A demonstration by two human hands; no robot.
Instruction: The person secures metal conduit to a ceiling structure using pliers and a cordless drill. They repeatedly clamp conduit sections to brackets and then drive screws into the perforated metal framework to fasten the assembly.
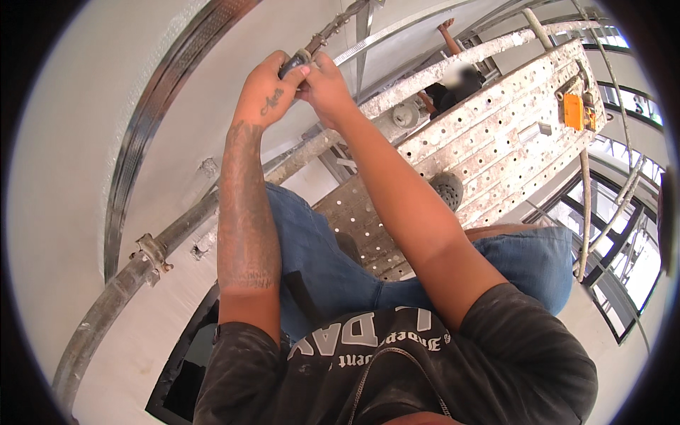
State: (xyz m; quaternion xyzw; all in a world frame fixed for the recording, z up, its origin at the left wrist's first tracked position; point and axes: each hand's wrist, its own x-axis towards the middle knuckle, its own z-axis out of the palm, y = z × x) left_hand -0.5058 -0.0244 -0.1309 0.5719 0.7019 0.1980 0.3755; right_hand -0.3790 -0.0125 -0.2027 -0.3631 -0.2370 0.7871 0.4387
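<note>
My left hand (269, 91) is raised near the top of the view, fingers closed around a dark tool (293, 62). My right hand (327, 92) is beside it, fingers curled at the same tool, partly hidden. Just beyond the tool is a narrow metal piece (329, 28) with fittings along it; whether the tool touches it I cannot tell. A pale, stained scaffold tube (170, 234) runs diagonally behind my forearms, with a clamp (151, 253) at the left.
A perforated scaffold plank (496, 156) carries an orange tool (574, 112); my shod foot (446, 190) rests on it. A co-worker (453, 99) is beyond, one arm raised. A curved metal channel (145, 117) lines the left; scaffold poles (585, 212) and windows (623, 255) stand right.
</note>
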